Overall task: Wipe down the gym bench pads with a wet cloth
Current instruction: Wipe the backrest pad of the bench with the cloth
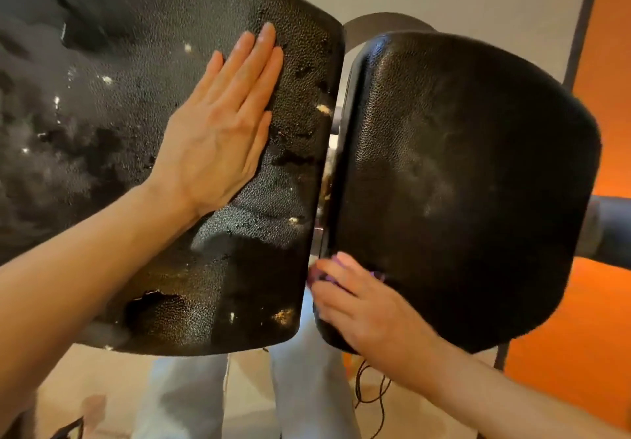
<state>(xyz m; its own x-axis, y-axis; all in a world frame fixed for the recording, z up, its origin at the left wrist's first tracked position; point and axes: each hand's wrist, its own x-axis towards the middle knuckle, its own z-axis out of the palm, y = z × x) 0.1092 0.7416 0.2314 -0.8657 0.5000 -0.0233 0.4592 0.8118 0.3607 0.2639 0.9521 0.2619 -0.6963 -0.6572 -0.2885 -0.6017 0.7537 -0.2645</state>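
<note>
Two black textured bench pads fill the view. The long left pad (pixel 119 104) is worn, with torn patches and wet streaks. My left hand (pixel 222 124) lies flat on it, fingers straight and together. The shorter right pad (pixel 471 182) sits across a narrow gap. At its lower left corner my right hand (pixel 358 305) presses a purple cloth (pixel 336 276) against the pad; the hand covers most of the cloth, and only small purple bits show between the fingers.
A metal frame shows in the gap (pixel 327 179) between the pads. A padded roller (pixel 611 230) sticks out at the right. Orange wall panels stand behind. My legs in light trousers (pixel 191 397) and a black cable (pixel 372 394) are below on the pale floor.
</note>
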